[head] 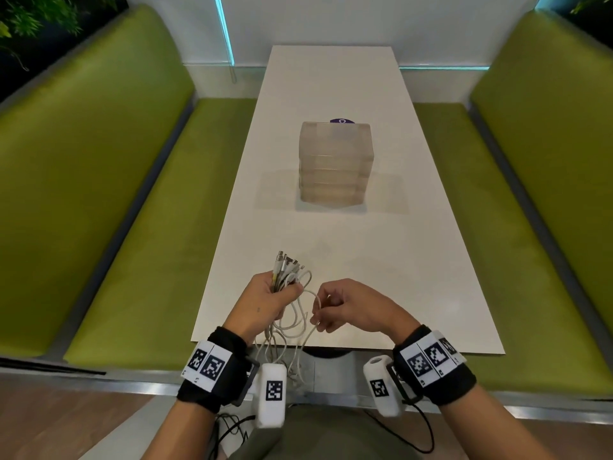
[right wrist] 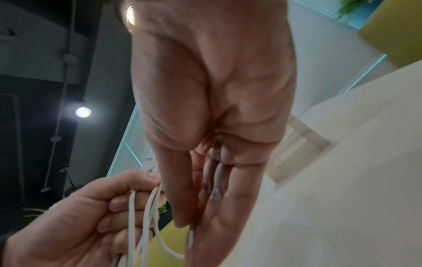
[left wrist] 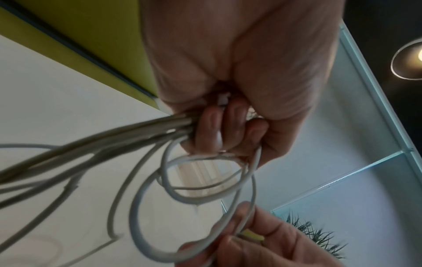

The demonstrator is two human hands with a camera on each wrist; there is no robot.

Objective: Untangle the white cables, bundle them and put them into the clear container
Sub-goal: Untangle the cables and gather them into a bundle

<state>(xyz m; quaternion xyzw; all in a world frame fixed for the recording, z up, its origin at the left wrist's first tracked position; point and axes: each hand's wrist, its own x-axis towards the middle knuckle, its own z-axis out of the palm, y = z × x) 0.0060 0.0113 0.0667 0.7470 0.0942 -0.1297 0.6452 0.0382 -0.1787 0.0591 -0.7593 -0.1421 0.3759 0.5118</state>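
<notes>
Several white cables (head: 292, 313) hang in loops over the table's near edge. My left hand (head: 270, 298) grips them in a fist just below their metal plugs (head: 287, 263), which stick up out of it. In the left wrist view the curled fingers (left wrist: 219, 130) close round the cables (left wrist: 141, 137). My right hand (head: 338, 307) is just to the right and pinches one cable loop (right wrist: 191, 234) between thumb and fingers. The clear container (head: 335, 166), a stack of frosted plastic boxes, stands at the table's middle, well beyond both hands.
The long white table (head: 381, 260) runs away from me between two green benches (head: 132, 210) (head: 497, 210). A purple round sticker (head: 342, 120) shows behind the container. The cables' tails dangle below the table edge near my lap.
</notes>
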